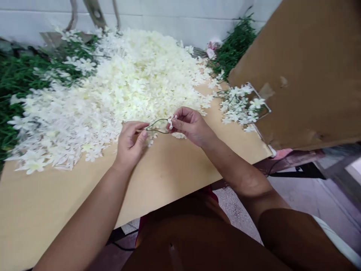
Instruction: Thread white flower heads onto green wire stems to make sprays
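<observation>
My left hand [132, 142] pinches a thin green artificial flower stem [158, 120] between thumb and fingers. From there the stem forks into two strands that bow apart and run to the right. My right hand [189, 126] is closed with its fingertips on a small white artificial flower [170, 121] at the far end of the strands. Behind both hands spreads a big heap of loose white artificial blossoms [141, 71]. A few blossoms lie on the table just under the fingers.
The tan tabletop [158, 180] extends toward my lap. Right of the heap lies a bunch of stemmed white flowers [239, 103], against a large cardboard box [304, 75]. Green artificial foliage sits at the left [17, 79] and the back right [235, 45]. A tiled wall [175, 19] stands behind.
</observation>
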Tool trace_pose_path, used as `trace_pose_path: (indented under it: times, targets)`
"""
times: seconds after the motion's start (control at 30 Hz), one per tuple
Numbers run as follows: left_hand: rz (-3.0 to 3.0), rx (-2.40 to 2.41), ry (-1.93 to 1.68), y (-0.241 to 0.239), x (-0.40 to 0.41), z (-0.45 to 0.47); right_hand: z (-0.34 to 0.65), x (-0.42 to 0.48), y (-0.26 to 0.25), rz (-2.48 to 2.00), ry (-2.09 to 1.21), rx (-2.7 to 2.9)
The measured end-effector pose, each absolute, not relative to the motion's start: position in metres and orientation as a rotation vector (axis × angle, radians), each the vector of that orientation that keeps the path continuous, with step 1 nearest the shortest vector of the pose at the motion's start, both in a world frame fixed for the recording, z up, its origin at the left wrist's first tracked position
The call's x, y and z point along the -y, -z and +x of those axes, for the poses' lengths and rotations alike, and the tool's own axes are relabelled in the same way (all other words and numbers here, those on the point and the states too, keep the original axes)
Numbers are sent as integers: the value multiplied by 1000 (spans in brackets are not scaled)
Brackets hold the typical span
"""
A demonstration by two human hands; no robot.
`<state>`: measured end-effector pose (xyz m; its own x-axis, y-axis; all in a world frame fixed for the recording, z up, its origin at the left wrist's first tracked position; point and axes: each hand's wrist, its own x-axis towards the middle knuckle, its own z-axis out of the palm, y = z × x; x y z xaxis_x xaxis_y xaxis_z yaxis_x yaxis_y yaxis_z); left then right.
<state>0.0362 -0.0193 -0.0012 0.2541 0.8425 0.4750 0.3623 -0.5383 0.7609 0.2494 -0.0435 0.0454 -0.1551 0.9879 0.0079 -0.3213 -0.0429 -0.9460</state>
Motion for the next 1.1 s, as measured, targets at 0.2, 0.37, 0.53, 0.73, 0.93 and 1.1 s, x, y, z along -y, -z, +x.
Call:
trace_pose_path:
  times: [0.2, 0.37, 0.53, 0.73, 0.93, 1.1]
  targets:
    - [2260, -1091, -1215, 6, 18, 37, 251, 51, -38, -843, -1419, 930]
    - [2389, -1085, -1267, 7, 17, 38, 252, 52, -44, -838, -1373, 951]
    - [2389, -1111, -1276, 7, 17, 38, 288, 58, -64, -845, -1221, 928]
    - [2189, -1090, -1237, -1, 29, 47, 314, 74, -60, -873, -1370, 778]
    - [1721, -839, -1052, -10, 51, 58, 268, 88, -22, -872, -1688, 712]
    - [1496, -677, -1022, -12, 56, 59, 247, 88, -16, -860, -1778, 724]
